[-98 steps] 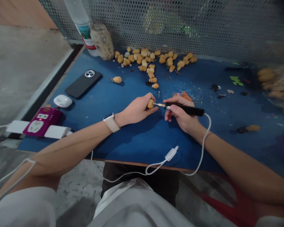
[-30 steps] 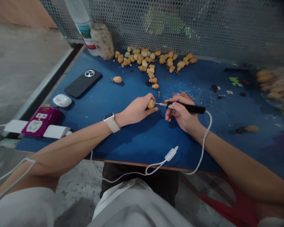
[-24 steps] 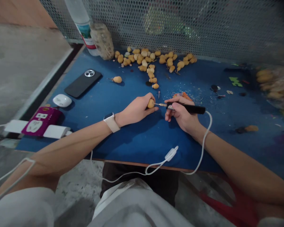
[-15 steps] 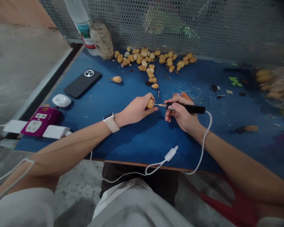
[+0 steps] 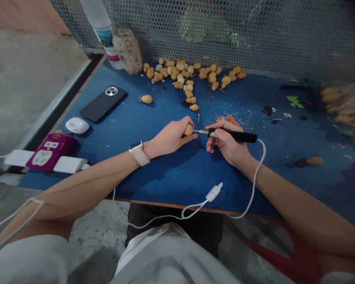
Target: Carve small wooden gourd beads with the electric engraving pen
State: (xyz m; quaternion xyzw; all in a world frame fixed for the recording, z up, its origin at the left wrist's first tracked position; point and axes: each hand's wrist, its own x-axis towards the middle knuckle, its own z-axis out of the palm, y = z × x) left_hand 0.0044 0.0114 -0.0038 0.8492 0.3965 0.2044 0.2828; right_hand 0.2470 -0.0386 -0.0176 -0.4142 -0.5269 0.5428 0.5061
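My left hand (image 5: 171,137) is closed round a small tan gourd (image 5: 188,129), resting on the blue table (image 5: 171,173). My right hand (image 5: 226,145) grips a black pen-shaped tool (image 5: 239,136) whose thin metal tip (image 5: 199,131) touches the gourd's right side. A white cord (image 5: 248,193) with an inline switch (image 5: 213,191) runs from the tool's rear over the table's near edge. A white watch (image 5: 139,153) sits on my left wrist.
A pile of small gourds (image 5: 192,75) lies at the back by a mesh screen (image 5: 225,31). A black phone (image 5: 103,103), a white case (image 5: 77,125) and a purple power strip (image 5: 47,153) sit at left. A bottle (image 5: 102,31), a jar (image 5: 127,49) and scraps (image 5: 269,109) stand around.
Hardly anything differs; both hands keep the same hold, and the tool's tip stays against the gourd. The view shifts very slightly.
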